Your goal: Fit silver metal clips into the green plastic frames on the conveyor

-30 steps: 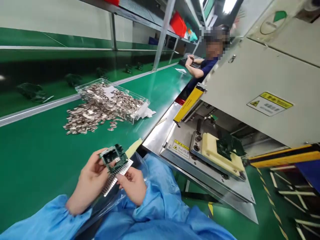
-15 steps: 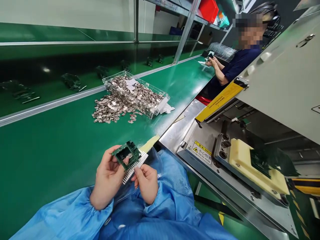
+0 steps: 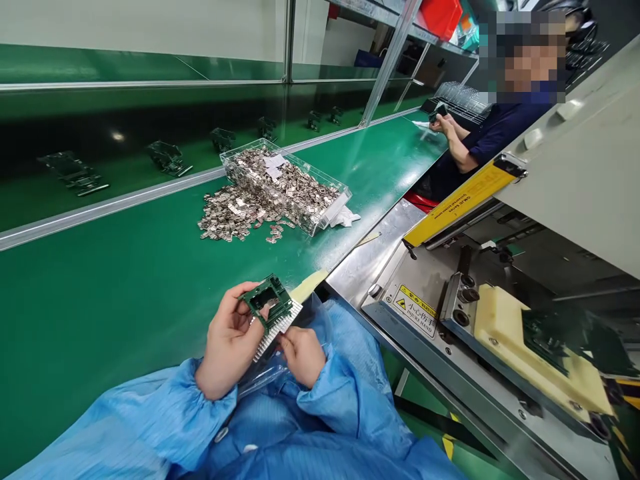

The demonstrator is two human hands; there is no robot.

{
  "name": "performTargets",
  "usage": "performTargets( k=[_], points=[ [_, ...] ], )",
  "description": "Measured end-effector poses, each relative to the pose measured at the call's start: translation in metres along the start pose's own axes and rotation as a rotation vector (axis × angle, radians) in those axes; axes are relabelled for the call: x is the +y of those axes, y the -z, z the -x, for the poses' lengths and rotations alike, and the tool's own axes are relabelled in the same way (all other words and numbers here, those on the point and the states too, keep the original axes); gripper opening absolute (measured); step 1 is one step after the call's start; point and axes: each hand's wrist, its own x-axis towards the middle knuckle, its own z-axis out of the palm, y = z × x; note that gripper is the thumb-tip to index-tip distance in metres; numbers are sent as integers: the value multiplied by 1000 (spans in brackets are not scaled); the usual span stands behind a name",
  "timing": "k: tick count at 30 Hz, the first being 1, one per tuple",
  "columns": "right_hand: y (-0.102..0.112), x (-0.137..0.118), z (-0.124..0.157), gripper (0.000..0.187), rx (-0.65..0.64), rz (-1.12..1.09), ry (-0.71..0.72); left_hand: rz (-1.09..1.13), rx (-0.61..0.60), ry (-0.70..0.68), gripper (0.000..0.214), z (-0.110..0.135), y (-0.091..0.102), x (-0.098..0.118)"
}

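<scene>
My left hand (image 3: 229, 347) grips a small green circuit board (image 3: 267, 299) with a square cut-out, fingers curled round its near side. My right hand (image 3: 303, 355) pinches the lower edge of the silver finned strip (image 3: 277, 330) that sits under the board. Both hands hold this piece just above the near edge of the green bench (image 3: 110, 287), over my blue sleeves. A clear plastic bag (image 3: 280, 363) lies under my hands on my lap.
A clear tray (image 3: 330, 200) spills a heap of small metal parts (image 3: 235, 213) onto the bench. A press machine (image 3: 550, 220) with a cream fixture (image 3: 500, 333) and yellow guard bar (image 3: 465, 200) stands right. A co-worker's hands (image 3: 443, 123) work farther along. Dark parts ride the conveyor (image 3: 165, 157).
The view has swung left and up, so the tray and machine sit further right. My hands keep hold of the board and strip, with fingers shifting slightly along its edges.
</scene>
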Motion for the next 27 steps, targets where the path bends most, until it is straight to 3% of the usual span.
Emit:
performTargets(
  k=[4,8,13,18,22,27],
  points=[
    [13,6,-4,17,2,-28,-231,9,9,-10,36,-3,0,-2],
    [23,3,-2,14,67,-58,-290,46,31,-4,39,-4,5,2],
    [46,-13,8,18,101,-42,-157,149,8,119,43,-2,9,7],
    [73,-52,6,14,297,-179,69,228,-70,171,42,0,7,8],
    [66,-77,-11,13,434,-238,228,218,-131,116,37,3,8,7],
    [46,-87,-25,6,459,-230,183,217,-201,72,36,6,11,7]
  ],
)
